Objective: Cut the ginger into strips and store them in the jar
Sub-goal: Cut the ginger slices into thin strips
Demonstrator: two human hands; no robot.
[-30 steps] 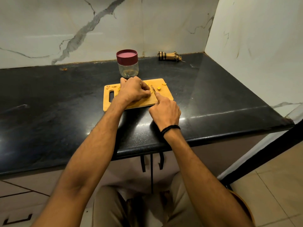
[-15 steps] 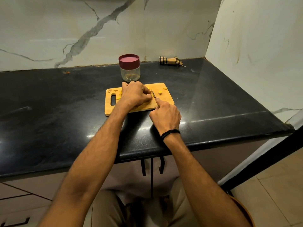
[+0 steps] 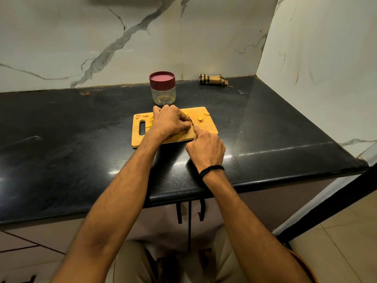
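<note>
On black stone counter (image 3: 61, 139), 2 hands worked over a rectangular wooden cutting board (image 3: 207, 129). L hand (image 3: 170, 123) was curled, pinning a yellow ginger piece (image 3: 185, 113), mostly hidden. R hand (image 3: 206, 148) gripped a small knife (image 3: 191, 123), index finger extended along it. Cut ginger bits (image 3: 200, 119) lay on board. Clear plastic jar w/ maroon lid (image 3: 162, 88) stood just behind, lid on.

Kitchen: black counter (image 3: 81, 139), chopping board (image 3: 206, 127).
</note>
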